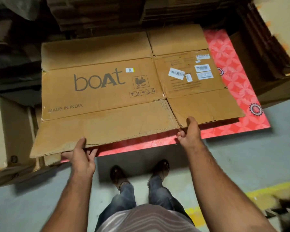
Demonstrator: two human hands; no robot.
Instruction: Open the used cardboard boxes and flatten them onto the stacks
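Nearest us, grey floor (32,206) lies open around our two sandalled feet (117,174), with a yellow line (266,191) to the right. Our two hands grip the near edge of one flattened cardboard box (107,91): the left hand (81,158) pinches the near left flap, thumb on top and fingers beneath; the right hand (190,133) grips the slit between two near flaps the same way. The box lies flat, its near edge lifted, above a red patterned sheet (238,84) that shows along its right and near sides. We read "boAt", "MADE IN INDIA", and count about seven white labels. Behind and on both sides, stacks of brown cardboard (107,15) crowd close.
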